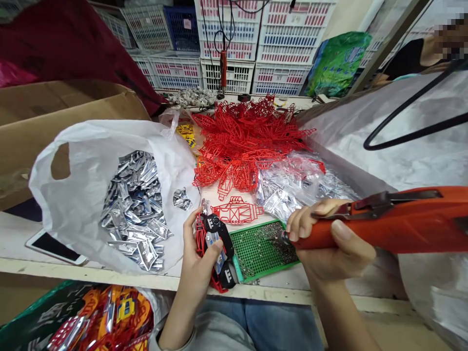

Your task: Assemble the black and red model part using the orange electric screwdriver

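Observation:
My left hand (201,265) is closed around a toy car chassis (224,243) with black parts, a red frame and a shiny silver-blue plate under my thumb. In my right hand (331,239) lies an orange electric screwdriver (395,222), its tip end pointing left over the green screw tray (263,248). Small screws (280,241) are heaped on that perforated tray, mostly at its right side. Just beyond the chassis, a flat red plastic frame (237,212) rests on the table. The screwdriver's bit is hard to make out against the screws.
Red frames (248,136) pile up at the back. To the left stands a white plastic bag (87,141) of silver plates (135,204), beside a phone (54,246). More silver parts (281,195) lie under clear plastic. A bag of coloured toy parts (113,312) sits below the table edge.

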{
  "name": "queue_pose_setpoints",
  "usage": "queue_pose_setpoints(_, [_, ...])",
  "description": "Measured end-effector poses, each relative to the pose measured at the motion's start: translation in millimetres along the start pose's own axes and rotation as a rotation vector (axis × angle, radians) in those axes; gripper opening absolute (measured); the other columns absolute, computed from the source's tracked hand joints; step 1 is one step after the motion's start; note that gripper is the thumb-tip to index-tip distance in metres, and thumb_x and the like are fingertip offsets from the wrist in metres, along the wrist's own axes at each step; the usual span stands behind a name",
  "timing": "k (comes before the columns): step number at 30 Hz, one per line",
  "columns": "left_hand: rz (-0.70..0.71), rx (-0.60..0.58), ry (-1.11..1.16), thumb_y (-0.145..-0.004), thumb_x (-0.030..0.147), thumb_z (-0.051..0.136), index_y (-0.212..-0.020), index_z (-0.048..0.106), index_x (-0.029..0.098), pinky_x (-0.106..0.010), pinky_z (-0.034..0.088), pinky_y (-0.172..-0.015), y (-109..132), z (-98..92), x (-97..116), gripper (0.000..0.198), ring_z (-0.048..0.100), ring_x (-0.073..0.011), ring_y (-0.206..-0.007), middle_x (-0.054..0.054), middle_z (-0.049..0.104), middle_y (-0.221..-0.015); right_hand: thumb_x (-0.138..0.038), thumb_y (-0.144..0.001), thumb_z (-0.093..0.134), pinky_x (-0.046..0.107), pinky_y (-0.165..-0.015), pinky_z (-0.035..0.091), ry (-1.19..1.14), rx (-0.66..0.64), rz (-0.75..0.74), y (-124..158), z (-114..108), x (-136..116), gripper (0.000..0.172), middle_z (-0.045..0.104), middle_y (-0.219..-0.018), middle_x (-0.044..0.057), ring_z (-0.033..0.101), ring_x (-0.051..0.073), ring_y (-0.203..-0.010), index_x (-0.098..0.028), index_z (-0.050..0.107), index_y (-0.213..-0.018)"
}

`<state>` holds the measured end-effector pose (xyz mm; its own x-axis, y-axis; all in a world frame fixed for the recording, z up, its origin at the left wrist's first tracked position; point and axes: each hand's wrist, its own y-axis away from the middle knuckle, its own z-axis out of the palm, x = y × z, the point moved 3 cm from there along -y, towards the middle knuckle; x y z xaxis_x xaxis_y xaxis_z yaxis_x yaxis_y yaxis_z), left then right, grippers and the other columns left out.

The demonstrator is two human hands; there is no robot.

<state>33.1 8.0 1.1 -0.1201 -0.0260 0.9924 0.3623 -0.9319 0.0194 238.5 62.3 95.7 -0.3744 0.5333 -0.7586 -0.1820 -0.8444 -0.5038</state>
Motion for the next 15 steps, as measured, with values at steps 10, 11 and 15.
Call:
queue_pose_setpoints(10, [-0.053,0.011,0.014,-0.083,0.044,0.075,-0.148,0.045,0.034,-0.045,0.045,-0.116,-0.2,0.6,0.4,0.073,0.061,-0.0279,-0.129,-0.005,0.061,-0.141,-0.03,-0.081,0.069,0.027,-0.044,0.044,-0.051,-0.013,0.0,7.7,6.0,13.7,0.009,0.057,-0.05,-0.004,0.052,0.015,-0.038,-0.021,0.07,-0.082])
queue_pose_setpoints(11, [-0.051,0.011,0.018,-0.083,0.045,0.076,-0.148,0.044,0.034,-0.046,0.043,-0.117,-0.3,0.6,0.2,0.073,0.059,-0.0285,-0.131,-0.005,0.061,-0.141,-0.03,-0.081,0.069,0.027,-0.044,0.044,-0.045,-0.009,-0.002,8.4,6.4,15.1,0.009,0.057,-0.05,-0.004,0.052,0.015,-0.038,-0.021,0.069,-0.082])
queue_pose_setpoints(15, [-0.035,-0.002,0.031,-0.084,0.044,0.076,-0.149,0.043,0.033,-0.047,0.038,-0.122,-0.8,1.1,-0.7,0.073,0.057,-0.0284,-0.135,-0.006,0.06,-0.142,-0.029,-0.079,0.068,0.027,-0.044,0.042,-0.025,0.028,-0.01,10.3,7.5,18.8,0.008,0.056,-0.049,-0.005,0.05,0.015,-0.037,-0.022,0.067,-0.081])
